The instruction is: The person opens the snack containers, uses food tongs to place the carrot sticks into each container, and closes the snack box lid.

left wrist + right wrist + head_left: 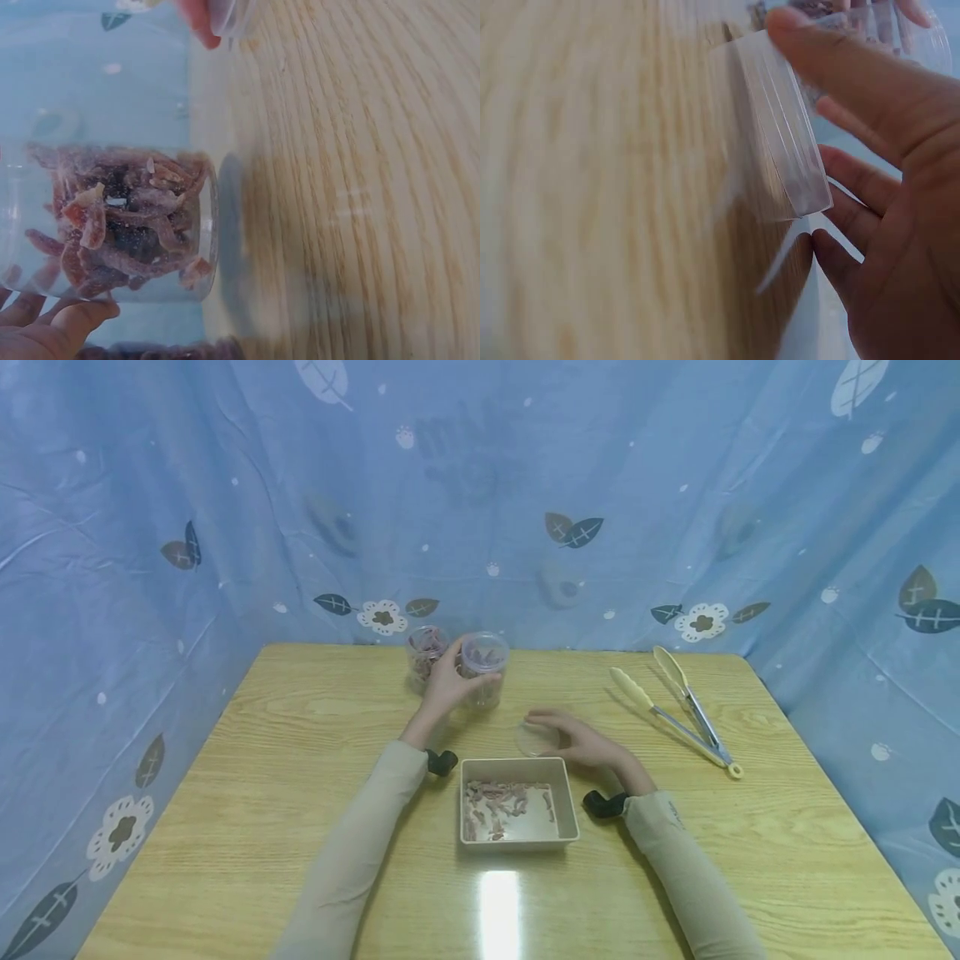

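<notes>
My left hand grips a clear plastic jar near the back of the table. Reddish-brown dried strips show through its wall in the left wrist view. A second clear jar with similar strips stands just to its left, partly behind my hand. My right hand curves round a clear round lid, thumb on one side and fingers on the other. In the right wrist view the lid is low over the wood; whether it touches the wood I cannot tell.
A beige rectangular tray with scattered strips sits in front, between my forearms. Metal tongs with cream tips lie spread at the right. A blue patterned curtain closes off the back and sides of the wooden table.
</notes>
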Demonstrator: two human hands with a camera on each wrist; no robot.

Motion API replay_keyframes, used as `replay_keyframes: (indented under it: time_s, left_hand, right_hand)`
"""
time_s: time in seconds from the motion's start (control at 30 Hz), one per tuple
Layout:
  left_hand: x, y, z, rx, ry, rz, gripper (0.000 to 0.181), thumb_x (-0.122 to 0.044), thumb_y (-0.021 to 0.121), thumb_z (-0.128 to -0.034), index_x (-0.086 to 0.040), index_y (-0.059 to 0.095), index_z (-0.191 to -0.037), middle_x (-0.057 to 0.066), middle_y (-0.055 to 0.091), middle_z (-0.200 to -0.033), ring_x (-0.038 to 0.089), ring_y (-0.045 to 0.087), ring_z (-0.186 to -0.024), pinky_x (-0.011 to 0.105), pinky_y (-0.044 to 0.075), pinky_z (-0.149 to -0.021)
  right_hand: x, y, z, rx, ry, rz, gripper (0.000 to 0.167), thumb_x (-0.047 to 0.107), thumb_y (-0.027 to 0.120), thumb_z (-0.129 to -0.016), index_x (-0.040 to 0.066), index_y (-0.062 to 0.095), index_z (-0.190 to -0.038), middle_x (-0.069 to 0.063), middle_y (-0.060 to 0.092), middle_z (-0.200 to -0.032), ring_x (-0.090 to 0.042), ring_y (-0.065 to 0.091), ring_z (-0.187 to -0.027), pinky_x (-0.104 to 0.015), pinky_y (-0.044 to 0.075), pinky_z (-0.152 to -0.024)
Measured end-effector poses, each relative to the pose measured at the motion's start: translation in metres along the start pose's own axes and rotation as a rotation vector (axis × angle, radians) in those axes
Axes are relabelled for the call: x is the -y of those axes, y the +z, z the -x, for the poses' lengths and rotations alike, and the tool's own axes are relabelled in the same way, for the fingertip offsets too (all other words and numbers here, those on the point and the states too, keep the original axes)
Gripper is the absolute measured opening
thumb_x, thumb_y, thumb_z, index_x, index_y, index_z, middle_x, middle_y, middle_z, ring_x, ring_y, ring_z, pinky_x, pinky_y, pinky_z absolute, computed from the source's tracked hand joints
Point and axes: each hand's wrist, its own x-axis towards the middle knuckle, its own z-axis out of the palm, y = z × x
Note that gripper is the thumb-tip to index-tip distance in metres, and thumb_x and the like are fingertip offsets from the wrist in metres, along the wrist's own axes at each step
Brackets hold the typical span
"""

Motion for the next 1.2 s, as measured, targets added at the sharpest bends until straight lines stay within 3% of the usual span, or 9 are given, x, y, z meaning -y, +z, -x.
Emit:
replay_keyframes:
  time_s: [0.3,0.67,0.9,1.2]
  left_hand:
    - [0.009,0.007,-0.006,-0.016,0.017,-0.027,0.088,-0.036,0.082,-0.0669,-0.016,0.038,-0.140,0.006,0.050,-0.133,0.025,0.048,-0.121,0.044,0.042,-0.100]
    - [0.010,0.010,-0.011,0.007,-0.016,-0.047,0.090,-0.039,0.077,-0.0730,-0.013,0.029,-0.145,0.010,0.042,-0.140,0.030,0.043,-0.126,0.048,0.039,-0.102]
    - [0.010,0.013,-0.013,0.028,-0.015,-0.064,0.092,-0.036,0.074,-0.0773,-0.011,0.020,-0.147,0.012,0.032,-0.147,0.030,0.033,-0.133,0.047,0.031,-0.109]
    - [0.012,0.018,-0.012,-0.007,-0.024,-0.020,0.092,-0.036,0.074,-0.0781,-0.010,0.019,-0.147,0.011,0.032,-0.146,0.028,0.033,-0.133,0.046,0.028,-0.111]
  right_hand:
    - [0.002,0.002,0.000,-0.023,0.025,-0.021,0.060,0.015,0.070,-0.082,0.003,0.045,-0.136,-0.015,0.038,-0.143,-0.033,0.031,-0.133,-0.051,0.023,-0.111]
    - [0.033,-0.006,0.001,-0.016,0.004,-0.044,0.058,0.003,0.068,-0.082,-0.007,0.043,-0.133,-0.026,0.037,-0.140,-0.040,0.031,-0.131,-0.053,0.023,-0.110]
    - [0.030,-0.006,0.002,-0.019,0.035,-0.067,0.059,0.003,0.068,-0.081,-0.005,0.043,-0.134,-0.023,0.037,-0.141,-0.038,0.031,-0.132,-0.052,0.024,-0.110]
    - [0.027,-0.004,0.002,-0.015,0.032,-0.077,0.059,0.004,0.068,-0.082,-0.005,0.042,-0.134,-0.024,0.036,-0.141,-0.038,0.031,-0.132,-0.053,0.023,-0.110]
